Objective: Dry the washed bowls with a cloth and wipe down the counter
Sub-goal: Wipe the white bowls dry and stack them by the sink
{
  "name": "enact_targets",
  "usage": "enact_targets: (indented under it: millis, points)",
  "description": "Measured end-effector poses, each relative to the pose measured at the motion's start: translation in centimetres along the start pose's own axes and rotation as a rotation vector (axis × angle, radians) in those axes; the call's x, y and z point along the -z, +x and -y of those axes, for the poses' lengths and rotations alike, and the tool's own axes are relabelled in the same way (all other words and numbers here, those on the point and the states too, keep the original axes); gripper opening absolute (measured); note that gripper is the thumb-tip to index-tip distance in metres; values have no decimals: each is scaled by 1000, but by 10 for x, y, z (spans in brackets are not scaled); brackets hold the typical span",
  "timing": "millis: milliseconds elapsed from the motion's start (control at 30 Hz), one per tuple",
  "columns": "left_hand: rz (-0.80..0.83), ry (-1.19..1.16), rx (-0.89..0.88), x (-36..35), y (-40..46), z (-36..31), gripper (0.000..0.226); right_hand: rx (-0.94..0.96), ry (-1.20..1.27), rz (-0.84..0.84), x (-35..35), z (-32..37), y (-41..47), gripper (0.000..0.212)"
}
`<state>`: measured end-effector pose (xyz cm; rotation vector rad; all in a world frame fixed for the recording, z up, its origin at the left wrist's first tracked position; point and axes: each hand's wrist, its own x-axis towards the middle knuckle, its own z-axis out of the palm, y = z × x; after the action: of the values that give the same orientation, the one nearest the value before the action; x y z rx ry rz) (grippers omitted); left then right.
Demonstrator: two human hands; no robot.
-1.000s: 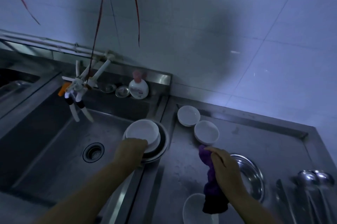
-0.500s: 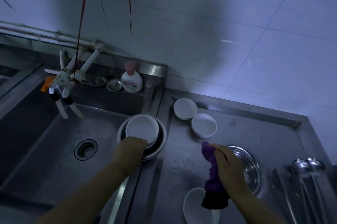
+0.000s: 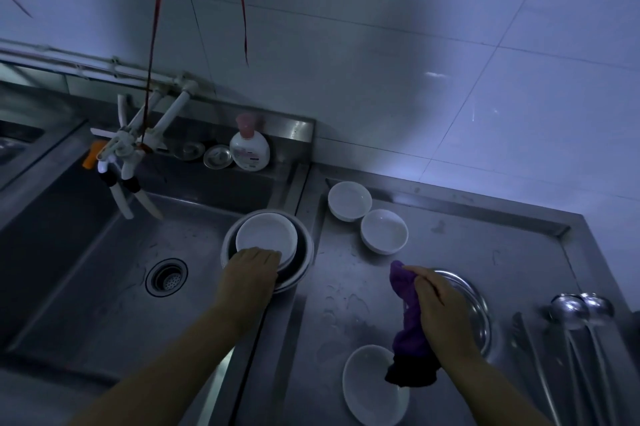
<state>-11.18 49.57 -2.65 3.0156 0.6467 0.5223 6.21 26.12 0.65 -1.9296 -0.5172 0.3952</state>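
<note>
The left hand (image 3: 250, 273) grips the near rim of a round white ceramic bowl (image 3: 266, 237), fingers curled over its edge. That bowl sits nested in a round steel basin (image 3: 300, 273) at the right edge of the stainless steel sink (image 3: 104, 273). The right hand (image 3: 440, 311) holds a bunched purple cloth (image 3: 407, 325), fingers closed around it, so the cloth hangs over the wet steel surface (image 3: 346, 307) to the right of the sink. Beyond the cloth, two small white bowls (image 3: 349, 200) (image 3: 384, 230) stand upright on the surface, touching each other. A white oval plate (image 3: 370, 387) lies just below the cloth's lower end. A shiny round steel dish (image 3: 478, 307) lies behind the right hand. Steel ladles (image 3: 575, 314) lie farther right of it. A white soap bottle with a pink cap (image 3: 249, 148) stands on the ledge behind the sink.
</note>
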Motion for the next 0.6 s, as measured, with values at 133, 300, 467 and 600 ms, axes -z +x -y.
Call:
enact_targets:
  millis: [133,300,467,600]
  points:
    - [-117,-91,-80,0,-13,-36,19,18,-5,-23,15,-3,-2,32]
    - [263,-242,64,-22,-51,-106,28,26,-18,-48,37,-17,-7,27]
    - [790,-430,392,-65,-91,-159,25,-12,-24,-26,56,-43,-13,30]
    - [854,-499,537,-77,-98,-177,31,-6,-8,-12,69,-55,-19,38]
